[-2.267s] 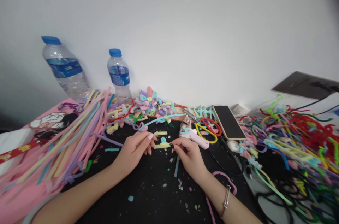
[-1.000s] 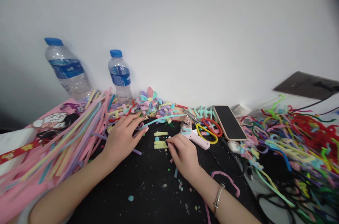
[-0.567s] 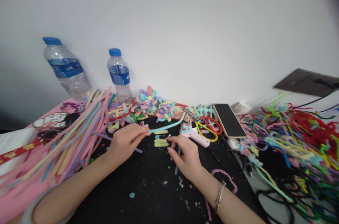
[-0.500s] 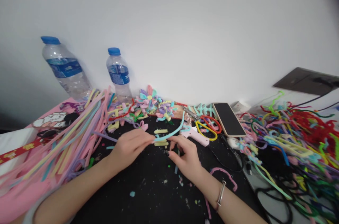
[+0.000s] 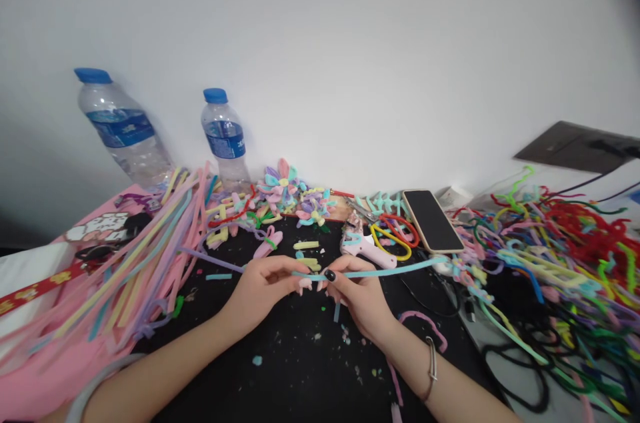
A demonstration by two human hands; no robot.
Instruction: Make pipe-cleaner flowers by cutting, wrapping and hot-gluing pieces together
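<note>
A light-blue pipe cleaner (image 5: 395, 271) runs sideways through both hands, its long free end reaching out to the right. My left hand (image 5: 270, 286) pinches it near its left end between thumb and fingers. Close beside, my right hand (image 5: 355, 289) also has thumb and fingers closed on it. Just behind the fingertips lie short yellow pieces (image 5: 306, 245) on the black table top (image 5: 240, 369). A pale pink glue gun (image 5: 370, 249) rests beyond my right hand. Scissors with red and yellow handles (image 5: 390, 246) lie next to it.
Bundled pastel pipe cleaners (image 5: 135, 263) cover the left side. Two water bottles (image 5: 223, 136) stand by the wall. Pipe-cleaner flowers (image 5: 283, 181) sit at the back. A phone (image 5: 434, 223) lies right of the scissors, and tangled colourful pipe cleaners (image 5: 565, 263) fill the right.
My right hand has come over to my left and closed on the light-blue pipe cleaner. Its free end, which curved upward before, now stretches to the right.
</note>
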